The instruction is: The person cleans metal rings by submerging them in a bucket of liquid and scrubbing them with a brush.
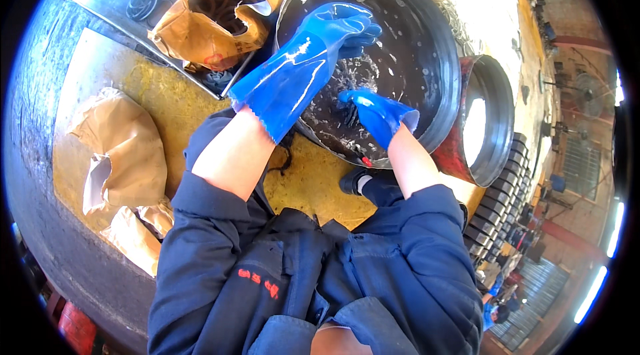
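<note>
Both my hands wear long, wet blue rubber gloves and are inside a large round metal tub (pixel 448 78) of dark liquid. My left hand (pixel 347 27) is over the tub's upper left part, its fingers curled together; whatever they may hold is hidden. Lower down, my right hand (pixel 368 107) reaches into the liquid near the tub's near side. Its fingertips are lost in splashing and foam, beside a dark, bristly-looking patch that I cannot make out. A small red thing (pixel 367 162) lies at the tub's near rim.
An open brown paper sack (pixel 250 35) of dark rings stands left of the tub. Crumpled brown paper bags (pixel 130 145) lie further left. Right of the tub are a red-sided metal cylinder (pixel 497 122) and rows of stacked metal parts (pixel 500 195). Another person (pixel 497 308) is at far right.
</note>
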Demonstrator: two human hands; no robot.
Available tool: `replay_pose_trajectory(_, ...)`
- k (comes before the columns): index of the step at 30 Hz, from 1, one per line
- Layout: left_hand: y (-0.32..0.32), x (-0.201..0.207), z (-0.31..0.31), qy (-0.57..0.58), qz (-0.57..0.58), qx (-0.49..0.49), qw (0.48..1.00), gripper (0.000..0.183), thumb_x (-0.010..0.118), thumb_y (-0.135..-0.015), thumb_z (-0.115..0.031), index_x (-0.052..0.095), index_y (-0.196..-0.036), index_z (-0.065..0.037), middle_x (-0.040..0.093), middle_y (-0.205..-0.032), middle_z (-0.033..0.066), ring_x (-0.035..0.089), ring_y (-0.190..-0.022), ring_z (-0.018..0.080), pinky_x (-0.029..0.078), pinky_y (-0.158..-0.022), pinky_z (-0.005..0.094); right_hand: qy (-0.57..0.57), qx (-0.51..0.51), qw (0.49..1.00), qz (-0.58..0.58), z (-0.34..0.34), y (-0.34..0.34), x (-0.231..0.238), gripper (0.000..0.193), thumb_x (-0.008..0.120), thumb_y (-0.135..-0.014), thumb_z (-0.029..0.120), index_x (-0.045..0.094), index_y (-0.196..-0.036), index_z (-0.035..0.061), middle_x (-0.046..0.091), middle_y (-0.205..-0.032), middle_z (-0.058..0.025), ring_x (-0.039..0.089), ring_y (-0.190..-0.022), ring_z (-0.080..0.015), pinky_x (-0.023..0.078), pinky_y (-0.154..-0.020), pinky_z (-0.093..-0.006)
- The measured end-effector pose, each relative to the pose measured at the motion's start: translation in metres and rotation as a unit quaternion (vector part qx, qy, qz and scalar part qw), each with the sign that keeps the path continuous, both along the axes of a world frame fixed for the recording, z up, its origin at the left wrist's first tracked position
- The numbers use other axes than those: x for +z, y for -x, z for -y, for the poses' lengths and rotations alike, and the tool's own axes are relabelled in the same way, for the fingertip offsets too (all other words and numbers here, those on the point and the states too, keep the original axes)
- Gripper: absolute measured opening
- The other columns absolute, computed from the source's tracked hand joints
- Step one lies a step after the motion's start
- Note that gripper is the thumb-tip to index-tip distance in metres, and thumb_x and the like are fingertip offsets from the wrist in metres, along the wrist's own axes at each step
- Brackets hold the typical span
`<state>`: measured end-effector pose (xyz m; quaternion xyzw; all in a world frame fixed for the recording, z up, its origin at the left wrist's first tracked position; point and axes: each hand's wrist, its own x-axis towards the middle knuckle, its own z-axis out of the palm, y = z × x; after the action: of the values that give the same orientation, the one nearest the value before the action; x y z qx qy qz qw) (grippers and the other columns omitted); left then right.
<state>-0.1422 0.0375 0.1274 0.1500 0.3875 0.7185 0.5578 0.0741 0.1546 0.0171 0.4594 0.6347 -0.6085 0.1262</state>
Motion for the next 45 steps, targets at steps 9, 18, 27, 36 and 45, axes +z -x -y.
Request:
replay_pose_trajectory(9, -0.003, 0.004, 0.002, -0.010, -0.011, 0.006, 1.000, 0.029, 0.065, -0.102, -0.018, 0.066, -0.128, -0.007, 0.073, -0.124, 0.0173, 0.073, -0.111, 0.0260, 0.058, -0.093, 0.0381, 0.013, -0.029, 0.998, -0.059, 0.008, 0.011, 0.003, 0.044, 0.071, -0.094, 0.022, 0.065, -0.132, 0.0007, 0.072, -0.117, -0.0093, 0.066, -0.104, -0.0206, 0.051, -0.095, -0.0365)
replay_pose_trajectory(18, -0.006, 0.011, -0.001, 0.025, 0.037, 0.020, 0.999, 0.025, 0.068, -0.100, -0.015, 0.068, -0.123, -0.005, 0.075, -0.115, 0.0154, 0.073, -0.104, 0.0250, 0.059, -0.090, 0.0371, -0.024, -0.089, 0.994, -0.066, 0.007, 0.027, 0.014, 0.046, 0.071, -0.096, 0.022, 0.063, -0.136, 0.0018, 0.071, -0.122, -0.0088, 0.066, -0.108, -0.0200, 0.050, -0.098, -0.0349)
replay_pose_trajectory(27, -0.006, 0.001, -0.002, -0.025, -0.005, -0.014, 1.000, 0.031, 0.065, -0.102, -0.019, 0.065, -0.130, -0.005, 0.074, -0.123, 0.0178, 0.072, -0.111, 0.0263, 0.059, -0.093, 0.0388, 0.012, -0.021, 1.000, 0.010, 0.007, 0.004, 0.033, 0.061, 0.067, -0.099, 0.042, 0.057, -0.144, 0.0009, 0.065, -0.135, -0.0178, 0.059, -0.125, -0.0268, 0.043, -0.110, -0.0369)
replay_pose_trajectory(36, -0.003, 0.004, 0.004, -0.013, 0.011, 0.006, 1.000, 0.027, 0.065, -0.103, -0.022, 0.067, -0.127, -0.009, 0.073, -0.125, 0.0164, 0.072, -0.114, 0.0286, 0.057, -0.096, 0.0411, -0.010, -0.051, 0.997, -0.054, 0.005, 0.009, 0.017, 0.057, 0.068, -0.098, 0.037, 0.058, -0.141, 0.0011, 0.065, -0.131, -0.0157, 0.058, -0.122, -0.0248, 0.045, -0.104, -0.0372)
replay_pose_trajectory(45, -0.006, 0.018, 0.003, 0.042, -0.003, 0.004, 0.999, 0.025, 0.065, -0.103, -0.021, 0.067, -0.125, -0.010, 0.074, -0.123, 0.0159, 0.073, -0.112, 0.0275, 0.057, -0.094, 0.0390, -0.031, -0.099, 0.994, -0.021, 0.019, 0.020, 0.054, 0.047, 0.073, -0.096, 0.030, 0.063, -0.132, 0.0014, 0.069, -0.117, -0.0109, 0.064, -0.106, -0.0196, 0.052, -0.092, -0.0375)
